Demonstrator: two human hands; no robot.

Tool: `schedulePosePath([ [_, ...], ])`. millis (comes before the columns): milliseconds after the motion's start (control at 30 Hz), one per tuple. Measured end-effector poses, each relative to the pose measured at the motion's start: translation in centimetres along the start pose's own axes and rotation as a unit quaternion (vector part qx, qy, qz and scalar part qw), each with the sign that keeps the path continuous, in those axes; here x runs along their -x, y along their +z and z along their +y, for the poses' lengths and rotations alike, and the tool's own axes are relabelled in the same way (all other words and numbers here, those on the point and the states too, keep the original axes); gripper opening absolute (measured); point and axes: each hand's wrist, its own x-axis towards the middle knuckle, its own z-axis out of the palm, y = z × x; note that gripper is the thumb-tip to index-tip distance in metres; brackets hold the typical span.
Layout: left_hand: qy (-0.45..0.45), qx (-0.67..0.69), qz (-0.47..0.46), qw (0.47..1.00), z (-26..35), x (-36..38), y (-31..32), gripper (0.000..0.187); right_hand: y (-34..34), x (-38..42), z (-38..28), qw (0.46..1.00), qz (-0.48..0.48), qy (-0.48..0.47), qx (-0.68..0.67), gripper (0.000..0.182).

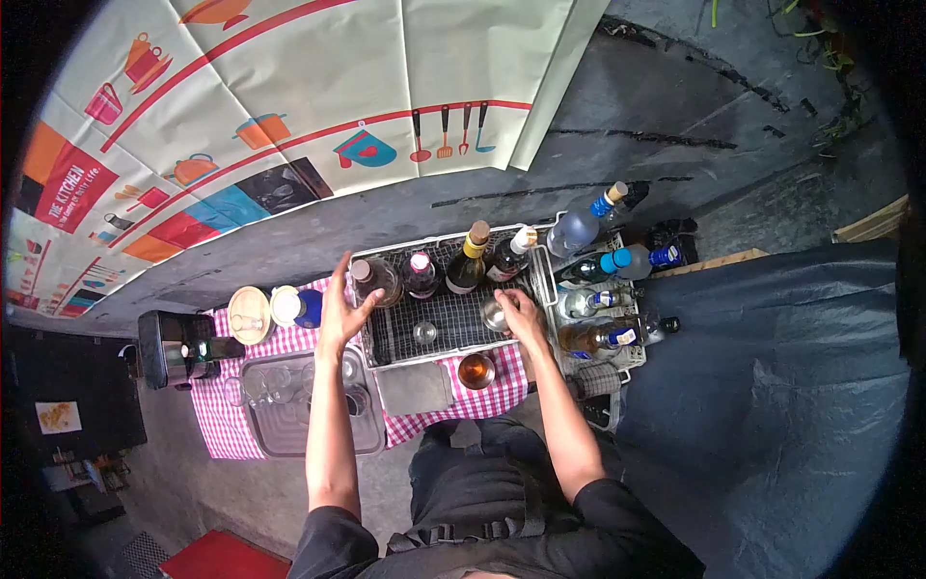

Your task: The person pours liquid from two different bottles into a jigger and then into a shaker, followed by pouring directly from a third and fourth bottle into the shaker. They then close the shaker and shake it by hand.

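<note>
My left hand point(340, 307) is open at the left end of a wire rack point(417, 331), fingers stretched out and thumb apart. Right beside it stands a clear glass bottle point(384, 280) with a brownish-pink stopper, and the thumb overlaps its side. On the rack's right side, my right hand point(522, 315) is closed around a small metal cup point(493, 314). A small clear glass point(424, 333) sits on the mesh between the hands. Behind it stand a bottle with a pink cap point(421, 277), a dark corked bottle point(467, 266) and another dark bottle point(505, 259) with a white top.
A glass of amber drink point(476, 372) stands on the checkered cloth point(415, 425) in front, beside a grey mat point(415, 389). A tray point(289, 440) with several glasses lies left. Several bottles point(593, 302) crowd a side rack at right. Wooden-lidded jars point(251, 317) stand at back left.
</note>
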Motion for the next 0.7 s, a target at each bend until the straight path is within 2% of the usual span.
schedulePosePath([
  [33,0.020,-0.008,0.061,0.998,-0.2,0.7,0.4,0.076,-0.6,1.1,-0.7,0.998,-0.024,0.007,-0.065,0.066],
  [67,0.004,0.016,0.128,0.992,-0.4,1.9,0.6,0.062,-1.4,2.0,-1.0,0.992,-0.057,0.013,-0.108,0.055],
  [100,-0.011,0.041,0.195,0.980,0.1,3.2,0.7,0.048,-1.8,3.2,-1.1,0.992,-0.056,0.013,-0.109,0.055],
  [167,-0.066,0.002,0.248,0.966,-2.0,6.7,0.7,0.021,-2.6,5.4,-0.7,0.971,-0.080,-0.026,-0.226,0.047],
  [200,-0.055,-0.003,0.275,0.960,-2.6,8.4,1.3,0.013,-3.2,6.1,0.2,0.959,-0.121,-0.026,-0.253,0.044],
  [233,-0.045,-0.008,0.301,0.953,-2.8,10.1,1.8,0.008,-3.5,7.2,0.2,0.958,-0.116,-0.030,-0.259,0.042],
  [300,-0.127,-0.048,0.249,0.959,0.4,14.2,3.0,0.014,-3.3,8.0,2.2,0.953,-0.101,-0.059,-0.278,0.041],
  [367,-0.092,-0.030,0.147,0.984,1.3,17.8,5.5,0.033,-3.4,9.2,3.4,0.943,-0.105,-0.052,-0.313,0.041],
  [433,-0.087,0.000,0.071,0.994,2.9,20.2,9.0,0.063,-3.4,10.2,4.1,0.931,-0.110,-0.046,-0.345,0.041],
  [500,-0.027,-0.039,0.015,0.999,2.3,21.8,13.2,0.085,-3.2,11.2,4.6,0.912,-0.107,-0.023,-0.396,0.044],
  [567,-0.052,-0.037,-0.016,0.998,2.9,22.1,16.2,0.099,-2.4,10.2,7.3,0.902,-0.121,-0.036,-0.413,0.046],
  [633,-0.064,-0.008,-0.013,0.998,2.6,21.7,18.6,0.101,-2.3,10.6,8.1,0.896,-0.104,-0.040,-0.430,0.045],
  [700,-0.072,0.002,0.046,0.996,2.0,21.0,20.6,0.098,-2.6,11.5,7.7,0.904,-0.091,-0.040,-0.417,0.045],
])
